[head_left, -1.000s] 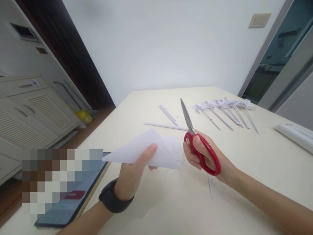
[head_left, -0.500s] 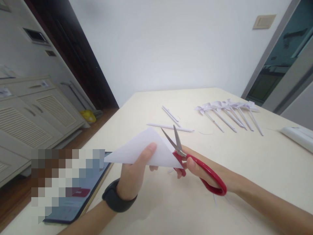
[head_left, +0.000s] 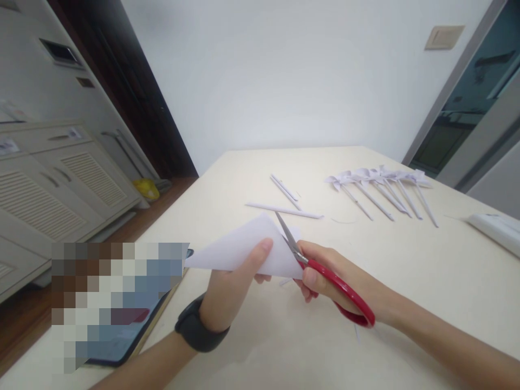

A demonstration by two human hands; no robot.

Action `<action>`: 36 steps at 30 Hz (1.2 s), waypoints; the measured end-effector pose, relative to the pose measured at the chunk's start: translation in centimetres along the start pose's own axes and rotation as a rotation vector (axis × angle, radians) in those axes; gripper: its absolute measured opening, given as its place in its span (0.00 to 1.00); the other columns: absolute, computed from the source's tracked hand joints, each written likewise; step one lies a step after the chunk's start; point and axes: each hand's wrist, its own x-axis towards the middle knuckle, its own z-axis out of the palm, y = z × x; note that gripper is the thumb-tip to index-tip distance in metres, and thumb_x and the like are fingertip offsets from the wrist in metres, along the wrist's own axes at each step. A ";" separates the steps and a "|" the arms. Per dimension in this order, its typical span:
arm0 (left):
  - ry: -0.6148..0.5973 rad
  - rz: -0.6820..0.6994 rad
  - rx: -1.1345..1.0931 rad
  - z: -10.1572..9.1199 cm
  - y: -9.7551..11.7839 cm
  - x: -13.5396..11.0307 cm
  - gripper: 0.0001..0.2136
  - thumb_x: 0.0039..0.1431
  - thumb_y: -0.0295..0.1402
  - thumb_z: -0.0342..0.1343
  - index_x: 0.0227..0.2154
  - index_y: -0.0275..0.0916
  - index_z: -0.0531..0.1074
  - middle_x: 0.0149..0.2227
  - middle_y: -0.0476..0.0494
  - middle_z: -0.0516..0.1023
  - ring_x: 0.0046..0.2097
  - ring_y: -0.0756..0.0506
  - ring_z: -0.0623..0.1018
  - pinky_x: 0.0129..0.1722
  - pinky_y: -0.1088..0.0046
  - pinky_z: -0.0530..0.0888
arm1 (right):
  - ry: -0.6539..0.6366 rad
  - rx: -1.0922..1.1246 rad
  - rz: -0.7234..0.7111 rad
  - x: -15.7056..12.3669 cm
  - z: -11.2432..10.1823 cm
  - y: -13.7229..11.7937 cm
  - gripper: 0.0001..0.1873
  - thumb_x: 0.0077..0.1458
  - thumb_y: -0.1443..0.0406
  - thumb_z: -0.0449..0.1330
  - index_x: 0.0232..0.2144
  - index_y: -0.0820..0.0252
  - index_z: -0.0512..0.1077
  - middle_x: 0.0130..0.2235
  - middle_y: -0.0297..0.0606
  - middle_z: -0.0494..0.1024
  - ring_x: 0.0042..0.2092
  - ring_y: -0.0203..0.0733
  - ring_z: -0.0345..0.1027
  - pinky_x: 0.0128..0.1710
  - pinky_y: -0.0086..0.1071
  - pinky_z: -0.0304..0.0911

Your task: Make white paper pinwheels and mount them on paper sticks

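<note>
At the far left, a cream cabinet (head_left: 81, 179) with louvred doors stands beyond the counter (head_left: 260, 352). A tablet (head_left: 116, 344), partly pixelated, lies on the counter's left side. Next comes the left hand (head_left: 235, 284), a dark band (head_left: 200, 327) on its wrist, pinching a folded white paper (head_left: 239, 244) between the thumb on top and fingers underneath; the paper is held above the counter, its pointed corner toward the tablet. Beyond it lie thin white paper rolls (head_left: 280, 209). At the paper's right slanting edge are red-handled scissors (head_left: 330, 275), gripped by the right hand (head_left: 343, 266); one blade shows, the other is mostly hidden. Farther right, white paper pinwheels (head_left: 377, 176) on sticks lie in a row, and a white object (head_left: 493, 227) rests near the counter's right edge.
</note>
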 end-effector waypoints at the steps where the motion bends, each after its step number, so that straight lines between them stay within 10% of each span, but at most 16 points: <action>1: -0.010 -0.009 0.004 0.0 0.0 0.0 0.12 0.51 0.38 0.59 0.19 0.37 0.69 0.16 0.52 0.70 0.20 0.51 0.69 0.18 0.77 0.66 | 0.007 -0.007 0.010 0.0 0.0 0.0 0.16 0.57 0.52 0.51 0.30 0.58 0.59 0.28 0.31 0.67 0.29 0.34 0.62 0.29 0.29 0.58; 36: -0.155 -0.038 0.016 0.6 0.0 -0.3 0.20 0.57 0.39 0.52 0.12 0.38 0.63 0.14 0.51 0.65 0.20 0.50 0.66 0.21 0.73 0.64 | -0.054 0.076 0.040 0.3 0.2 0.6 0.26 0.55 0.43 0.44 0.31 0.61 0.62 0.25 0.32 0.66 0.23 0.32 0.64 0.24 0.27 0.62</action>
